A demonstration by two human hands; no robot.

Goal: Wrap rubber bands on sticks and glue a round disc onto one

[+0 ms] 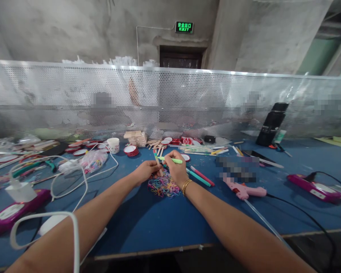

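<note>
My left hand (146, 171) pinches a flat wooden stick (160, 171) near its lower part. The stick leans upright, and its upper end shows red and green colouring. In my right hand (174, 167) is a light green marker (176, 160), held like a pen, with its tip at the stick's coloured part. Both hands are over a pile of multicoloured loops (164, 186) on the blue table (159, 223). Just right of my right hand lie a teal marker (199, 178) and a pink marker (203, 176).
A pink glue gun (244, 190) lies to the right, its cord trailing. Purple power strips (315, 188) sit on both sides, with a white cable (76, 227) looping at left. A paper cup (113, 145) and wooden pieces (135, 138) stand before the perforated metal screen (182, 102).
</note>
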